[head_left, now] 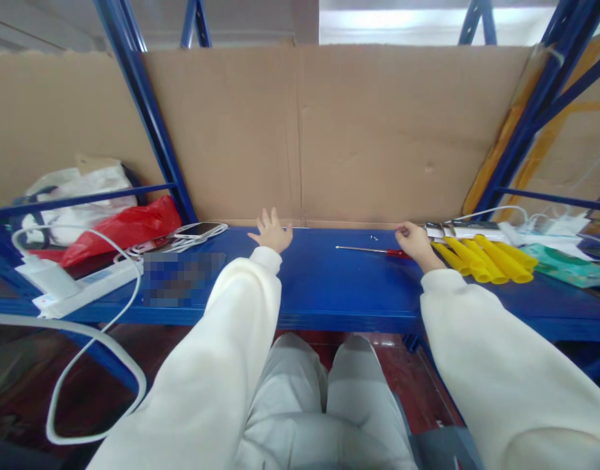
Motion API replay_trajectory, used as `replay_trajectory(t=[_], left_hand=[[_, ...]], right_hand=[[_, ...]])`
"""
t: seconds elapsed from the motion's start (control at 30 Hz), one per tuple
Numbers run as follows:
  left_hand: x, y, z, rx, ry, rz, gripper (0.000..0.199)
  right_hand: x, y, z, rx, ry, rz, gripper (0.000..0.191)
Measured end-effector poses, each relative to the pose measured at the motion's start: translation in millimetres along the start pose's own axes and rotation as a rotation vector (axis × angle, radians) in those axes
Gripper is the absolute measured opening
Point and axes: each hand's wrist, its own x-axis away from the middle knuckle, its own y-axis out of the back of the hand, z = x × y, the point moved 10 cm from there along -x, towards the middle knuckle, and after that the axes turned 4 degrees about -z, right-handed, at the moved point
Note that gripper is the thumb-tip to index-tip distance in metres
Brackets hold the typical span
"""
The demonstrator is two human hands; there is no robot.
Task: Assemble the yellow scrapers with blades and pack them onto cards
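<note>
My left hand (271,232) is held over the back of the blue shelf top (324,287), fingers spread and nothing in it. To the right, my right hand (414,240) has its fingers curled in; whatever they may hold is hidden. Just beside it lies a screwdriver (361,249), its thin metal shaft pointing left and its red handle partly covered by the hand. A few tiny metal pieces (374,237), perhaps screws, lie behind the shaft. Several yellow tubes (495,258) rest in a row to the right of my right hand.
A cardboard panel (378,130) closes off the back between blue uprights (155,117). On the left are a power strip (89,287) with a looping white cable, a red bag (128,228) and a phone (202,229). A green packet (567,264) lies far right.
</note>
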Motion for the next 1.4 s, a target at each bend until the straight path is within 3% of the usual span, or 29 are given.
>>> replay_trajectory(t=[0.1, 0.23, 0.4, 0.53, 1.23, 1.4], left_hand=[[4, -10.2, -22, 0.266, -0.072, -0.022, 0.055], [7, -29.5, -16, 0.525, -0.053, 0.042, 0.034], [4, -39.1, -2, 0.399, -0.024, 0.079, 0.028], [5, -44.4, -4, 0.397, -0.032, 0.133, 0.029], [3, -48.7, -12, 0.261, -0.175, 0.134, 0.032], [1, -48.5, -12, 0.269, -0.189, 0.106, 0.032]], right_hand=[[0, -1, -3, -0.006, 0.007, 0.011, 0.023], [0, -1, -6, -0.022, 0.036, 0.012, 0.022], [1, -2, -10, -0.023, 0.009, 0.032, 0.020], [3, -2, -8, -0.014, -0.007, 0.056, 0.020], [3, -7, -9, 0.004, -0.012, 0.084, 0.024], [-1, 20, -21, 0.218, -0.101, -0.049, 0.026]])
